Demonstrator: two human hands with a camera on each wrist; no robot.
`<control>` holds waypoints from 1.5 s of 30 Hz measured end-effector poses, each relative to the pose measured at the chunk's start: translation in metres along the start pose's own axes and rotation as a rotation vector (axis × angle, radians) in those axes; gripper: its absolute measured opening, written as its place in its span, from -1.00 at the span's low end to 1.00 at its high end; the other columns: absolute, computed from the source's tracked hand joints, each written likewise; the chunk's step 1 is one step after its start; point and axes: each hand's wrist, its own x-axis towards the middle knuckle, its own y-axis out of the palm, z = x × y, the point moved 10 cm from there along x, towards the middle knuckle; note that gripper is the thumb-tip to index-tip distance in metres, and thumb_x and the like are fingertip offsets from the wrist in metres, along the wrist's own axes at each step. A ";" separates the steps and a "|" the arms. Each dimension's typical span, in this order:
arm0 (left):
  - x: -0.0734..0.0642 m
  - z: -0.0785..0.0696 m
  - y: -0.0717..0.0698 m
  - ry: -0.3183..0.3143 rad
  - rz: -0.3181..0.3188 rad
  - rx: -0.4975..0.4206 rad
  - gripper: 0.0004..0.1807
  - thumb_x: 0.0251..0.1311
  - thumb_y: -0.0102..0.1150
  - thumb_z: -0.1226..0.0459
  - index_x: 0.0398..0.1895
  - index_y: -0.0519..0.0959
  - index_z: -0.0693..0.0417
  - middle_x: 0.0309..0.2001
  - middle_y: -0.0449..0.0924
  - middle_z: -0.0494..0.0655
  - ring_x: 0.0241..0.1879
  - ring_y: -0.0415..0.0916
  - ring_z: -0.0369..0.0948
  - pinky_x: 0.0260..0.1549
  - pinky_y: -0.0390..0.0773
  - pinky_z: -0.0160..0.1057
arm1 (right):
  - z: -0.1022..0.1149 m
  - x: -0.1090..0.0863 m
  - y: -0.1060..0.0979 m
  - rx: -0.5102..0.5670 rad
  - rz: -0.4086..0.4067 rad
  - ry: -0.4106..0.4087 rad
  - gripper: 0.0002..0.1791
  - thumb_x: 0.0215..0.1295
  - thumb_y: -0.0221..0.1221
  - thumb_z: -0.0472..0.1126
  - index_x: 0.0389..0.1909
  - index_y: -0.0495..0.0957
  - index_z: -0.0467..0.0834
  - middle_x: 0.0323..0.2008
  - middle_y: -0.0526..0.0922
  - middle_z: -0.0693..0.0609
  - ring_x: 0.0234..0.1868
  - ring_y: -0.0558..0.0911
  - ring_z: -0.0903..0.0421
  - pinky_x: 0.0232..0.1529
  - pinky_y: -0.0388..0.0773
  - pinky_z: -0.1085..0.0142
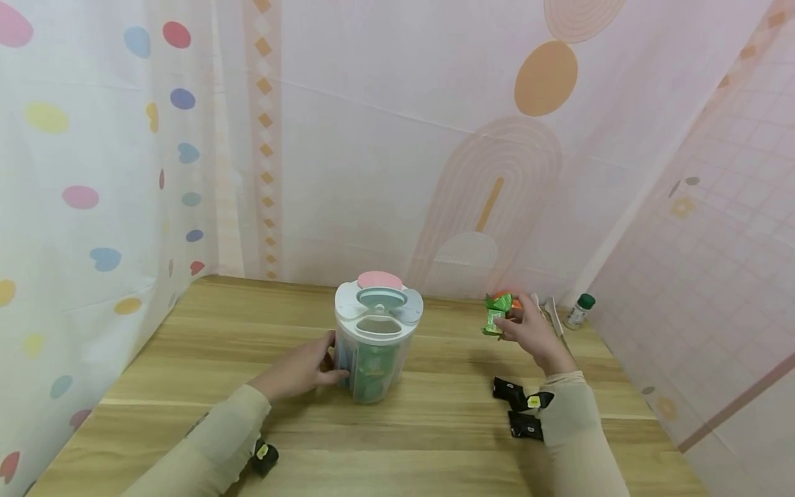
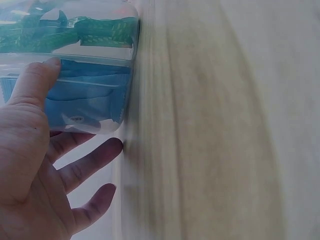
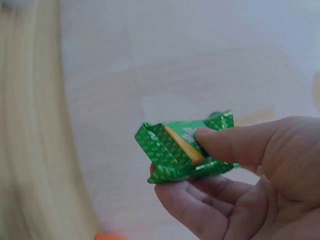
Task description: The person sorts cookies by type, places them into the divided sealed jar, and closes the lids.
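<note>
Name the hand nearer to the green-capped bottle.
Right. The right hand, pinching a green packet, is a little left of the bottle; the left hand is farther left, at the clear container.

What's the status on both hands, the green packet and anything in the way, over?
Left hand on container. Right hand pinching green packet, raised. Black packets by right sleeve, blocking neither hand.
</note>
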 end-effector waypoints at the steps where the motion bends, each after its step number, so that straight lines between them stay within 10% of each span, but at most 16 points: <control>1: 0.000 0.000 0.000 -0.002 0.002 -0.001 -0.31 0.22 0.38 -0.09 0.26 0.37 0.05 -0.15 0.61 -0.17 -0.19 0.57 -0.28 -0.17 0.60 -0.12 | 0.006 -0.001 0.002 0.008 0.012 -0.023 -0.44 0.50 0.14 -0.29 0.42 0.19 -0.16 0.07 0.50 -0.33 -0.01 0.62 -0.07 -0.03 0.67 0.08; 27: 0.001 -0.002 -0.001 0.014 -0.009 -0.007 -0.34 0.22 0.38 -0.08 0.23 0.38 0.05 -0.16 0.60 -0.17 -0.18 0.56 -0.25 -0.13 0.60 -0.09 | 0.140 -0.046 0.060 0.188 0.075 -0.386 -0.76 0.38 0.18 -0.48 0.03 0.47 -0.39 -0.09 0.66 -0.07 -0.14 0.73 0.11 -0.10 0.69 0.21; 45: 0.001 -0.001 -0.001 0.006 -0.010 0.018 -0.32 0.22 0.38 -0.07 0.25 0.37 0.06 -0.16 0.60 -0.18 -0.17 0.56 -0.26 -0.12 0.60 -0.09 | 0.166 -0.047 0.120 0.133 -0.036 -0.564 -0.88 0.25 0.27 -0.53 -0.30 0.52 -0.34 -0.02 0.70 -0.26 0.01 0.69 -0.01 -0.12 0.68 0.29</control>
